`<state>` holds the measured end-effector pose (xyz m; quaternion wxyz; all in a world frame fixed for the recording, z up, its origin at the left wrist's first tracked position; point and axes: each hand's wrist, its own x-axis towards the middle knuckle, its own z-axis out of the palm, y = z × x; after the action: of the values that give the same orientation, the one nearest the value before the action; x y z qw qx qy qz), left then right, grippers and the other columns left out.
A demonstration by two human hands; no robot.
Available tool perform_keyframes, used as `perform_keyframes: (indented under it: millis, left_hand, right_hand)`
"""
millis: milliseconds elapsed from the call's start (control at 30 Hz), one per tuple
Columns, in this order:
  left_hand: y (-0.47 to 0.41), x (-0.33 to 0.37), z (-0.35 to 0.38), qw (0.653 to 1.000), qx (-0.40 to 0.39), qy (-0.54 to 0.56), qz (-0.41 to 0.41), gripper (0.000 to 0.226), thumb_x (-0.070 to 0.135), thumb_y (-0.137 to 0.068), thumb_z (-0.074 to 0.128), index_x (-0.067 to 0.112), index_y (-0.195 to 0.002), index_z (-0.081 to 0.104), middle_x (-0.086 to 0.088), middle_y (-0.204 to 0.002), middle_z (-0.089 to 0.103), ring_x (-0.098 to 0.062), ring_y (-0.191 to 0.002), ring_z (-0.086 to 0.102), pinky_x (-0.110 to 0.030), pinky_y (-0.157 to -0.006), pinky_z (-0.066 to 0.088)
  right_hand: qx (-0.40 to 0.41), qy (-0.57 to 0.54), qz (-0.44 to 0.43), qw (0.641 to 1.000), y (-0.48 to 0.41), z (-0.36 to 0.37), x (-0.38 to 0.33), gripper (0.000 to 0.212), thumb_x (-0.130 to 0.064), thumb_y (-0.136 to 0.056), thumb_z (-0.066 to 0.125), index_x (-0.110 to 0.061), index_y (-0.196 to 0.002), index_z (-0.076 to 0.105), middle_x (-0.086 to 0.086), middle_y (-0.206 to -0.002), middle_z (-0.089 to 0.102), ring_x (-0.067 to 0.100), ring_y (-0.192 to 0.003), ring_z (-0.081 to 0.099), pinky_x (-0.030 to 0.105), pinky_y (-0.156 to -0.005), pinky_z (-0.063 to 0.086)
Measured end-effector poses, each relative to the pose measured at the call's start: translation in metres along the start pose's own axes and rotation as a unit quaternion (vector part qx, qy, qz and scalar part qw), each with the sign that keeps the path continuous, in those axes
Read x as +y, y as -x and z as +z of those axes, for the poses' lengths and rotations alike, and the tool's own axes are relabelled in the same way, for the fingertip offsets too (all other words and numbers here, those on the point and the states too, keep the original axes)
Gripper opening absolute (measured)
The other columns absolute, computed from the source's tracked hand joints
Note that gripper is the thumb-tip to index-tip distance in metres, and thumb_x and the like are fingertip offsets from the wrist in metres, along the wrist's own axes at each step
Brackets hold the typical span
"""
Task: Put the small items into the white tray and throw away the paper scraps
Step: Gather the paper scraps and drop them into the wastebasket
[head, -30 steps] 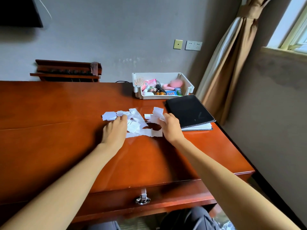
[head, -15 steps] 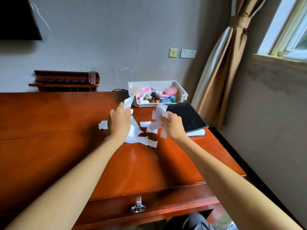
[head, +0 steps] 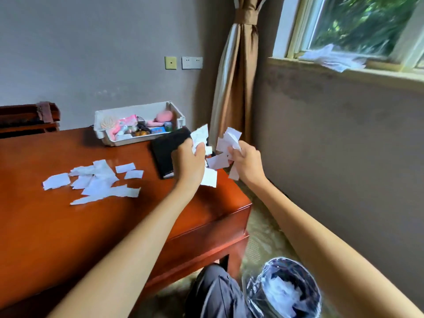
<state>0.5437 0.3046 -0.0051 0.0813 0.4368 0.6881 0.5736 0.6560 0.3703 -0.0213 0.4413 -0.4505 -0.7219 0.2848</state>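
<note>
Both hands are raised over the desk's right end, each gripping white paper scraps. My left hand [head: 188,161] holds a bunch [head: 200,136] that also hangs below its palm. My right hand [head: 246,161] holds another bunch [head: 227,141]. Several more paper scraps [head: 96,182] lie spread on the red-brown desk [head: 46,226]. The white tray [head: 137,141] stands at the desk's back edge, filled with small colourful items. A bin with a dark plastic liner [head: 284,292] stands on the floor at lower right, with white paper inside.
A black notebook [head: 165,152] lies on the desk between the tray and my hands. A brown curtain [head: 231,88] hangs in the corner. The window sill [head: 332,60] at upper right holds white papers. My dark-trousered knee [head: 218,292] is beside the bin.
Both hands lifted off the desk with scraps and moved right, past the notebook. My view swung right and down, bringing the bin and window into sight.
</note>
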Motion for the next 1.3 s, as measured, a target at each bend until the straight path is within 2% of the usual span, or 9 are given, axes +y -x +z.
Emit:
perform_keyframes:
  millis: [200, 300, 433, 533, 633, 933, 1100, 1233, 1300]
  left_hand:
    - [0.067, 0.030, 0.118, 0.988, -0.152, 0.022, -0.019, 0.027, 0.016, -0.092, 0.048, -0.004, -0.076, 0.054, -0.025, -0.078, 0.060, -0.037, -0.073, 0.056, -0.042, -0.058, 0.039]
    - [0.106, 0.036, 0.169, 0.974, -0.222, 0.025, -0.037, 0.037, 0.014, -0.093, 0.046, 0.010, -0.058, 0.037, -0.022, -0.071, 0.053, -0.038, -0.072, 0.048, -0.029, -0.056, 0.027]
    - [0.151, 0.023, 0.228, 0.951, -0.298, 0.000, -0.080, 0.025, 0.013, -0.095, 0.044, -0.007, -0.082, 0.053, -0.032, -0.098, 0.060, -0.043, -0.095, 0.054, -0.026, -0.052, 0.027]
    - [0.175, -0.011, 0.269, 0.931, -0.345, -0.059, -0.104, 0.021, 0.012, -0.093, 0.043, -0.002, -0.081, 0.053, -0.028, -0.099, 0.062, -0.040, -0.095, 0.056, -0.032, -0.064, 0.035]
    - [0.192, -0.046, 0.298, 0.909, -0.377, -0.125, -0.129, 0.026, 0.011, -0.093, 0.042, -0.010, -0.094, 0.056, -0.029, -0.106, 0.061, -0.039, -0.099, 0.055, -0.038, -0.071, 0.041]
    - [0.224, -0.144, 0.368, 0.824, -0.463, -0.259, -0.199, 0.031, 0.008, -0.095, 0.040, -0.009, -0.114, 0.057, -0.026, -0.120, 0.058, -0.038, -0.110, 0.054, -0.038, -0.086, 0.044]
    - [0.232, -0.193, 0.394, 0.782, -0.479, -0.288, -0.276, 0.032, 0.007, -0.096, 0.038, -0.010, -0.118, 0.055, -0.027, -0.123, 0.057, -0.039, -0.114, 0.055, -0.041, -0.093, 0.046]
    - [0.238, -0.216, 0.413, 0.737, -0.490, -0.279, -0.373, 0.037, 0.005, -0.097, 0.033, -0.008, -0.131, 0.041, -0.027, -0.127, 0.053, -0.041, -0.113, 0.058, -0.048, -0.094, 0.050]
    - [0.242, -0.221, 0.418, 0.715, -0.494, -0.268, -0.416, 0.040, 0.004, -0.097, 0.028, -0.007, -0.135, 0.035, -0.027, -0.119, 0.057, -0.040, -0.111, 0.060, -0.044, -0.094, 0.050]
  right_hand:
    - [0.068, 0.032, 0.099, 0.992, 0.029, -0.100, 0.095, 0.028, -0.021, -0.097, 0.043, -0.004, -0.076, 0.050, 0.008, -0.070, 0.052, 0.014, -0.056, 0.040, 0.014, -0.047, 0.031]
    - [0.081, 0.047, 0.150, 0.984, 0.056, -0.136, 0.142, 0.033, -0.021, -0.097, 0.043, -0.008, -0.068, 0.044, 0.003, -0.066, 0.050, 0.011, -0.055, 0.040, 0.018, -0.051, 0.030]
    - [0.086, 0.061, 0.219, 0.970, 0.092, -0.158, 0.205, 0.039, -0.020, -0.098, 0.042, -0.019, -0.060, 0.036, -0.005, -0.063, 0.045, 0.007, -0.055, 0.041, 0.013, -0.049, 0.031]
    - [0.061, 0.085, 0.288, 0.952, 0.114, -0.156, 0.259, 0.040, -0.014, -0.097, 0.041, -0.018, -0.058, 0.033, -0.003, -0.061, 0.044, 0.012, -0.055, 0.038, 0.018, -0.048, 0.029]
    - [0.027, 0.086, 0.360, 0.928, 0.135, -0.144, 0.308, 0.031, -0.013, -0.093, 0.038, -0.008, -0.063, 0.034, 0.007, -0.064, 0.047, 0.019, -0.059, 0.035, 0.029, -0.055, 0.028]
    - [-0.094, 0.129, 0.467, 0.870, 0.177, -0.092, 0.425, 0.042, -0.012, -0.096, 0.036, -0.015, -0.057, 0.021, 0.010, -0.062, 0.040, 0.025, -0.068, 0.040, 0.033, -0.061, 0.028]
    - [-0.136, 0.143, 0.517, 0.833, 0.186, -0.068, 0.463, 0.041, -0.012, -0.097, 0.036, -0.013, -0.057, 0.025, 0.020, -0.076, 0.047, 0.028, -0.072, 0.043, 0.032, -0.063, 0.030]
    - [-0.161, 0.145, 0.561, 0.799, 0.184, -0.057, 0.487, 0.018, -0.001, -0.094, 0.036, 0.002, -0.080, 0.048, 0.029, -0.094, 0.061, 0.030, -0.074, 0.046, 0.029, -0.064, 0.033]
    - [-0.173, 0.148, 0.566, 0.793, 0.186, -0.054, 0.498, 0.020, 0.001, -0.091, 0.036, 0.007, -0.097, 0.054, 0.030, -0.102, 0.062, 0.032, -0.076, 0.049, 0.030, -0.065, 0.035]
